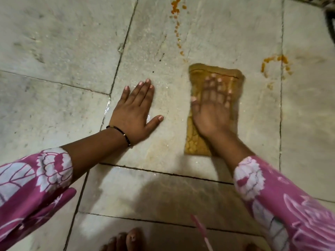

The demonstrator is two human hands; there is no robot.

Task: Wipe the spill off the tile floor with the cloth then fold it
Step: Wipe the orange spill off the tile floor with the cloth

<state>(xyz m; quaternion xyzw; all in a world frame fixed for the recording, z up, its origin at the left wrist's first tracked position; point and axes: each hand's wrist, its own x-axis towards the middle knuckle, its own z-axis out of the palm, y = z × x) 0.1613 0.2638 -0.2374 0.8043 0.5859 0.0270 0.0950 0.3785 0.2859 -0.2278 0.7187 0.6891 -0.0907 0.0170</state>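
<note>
A yellow-brown cloth [195,142], folded into a long rectangle, lies flat on the pale tile floor [63,42]. My right hand [212,109] presses on top of it with fingers straight and spread; the hand is motion-blurred. My left hand [135,113] rests flat on the bare tile to the left of the cloth, fingers straight, a dark bead bracelet at the wrist. Orange spill [176,24] runs in a dotted line from the top edge down toward the cloth's far end. Another orange spill arc [275,66] lies to the cloth's right.
Dark grout lines [119,57] cross the floor. A wet sheen shows on the tile around my left hand. My bare toes [125,240] show at the bottom edge. A dark object [330,24] sits at the top right corner. Pink patterned sleeves cover both forearms.
</note>
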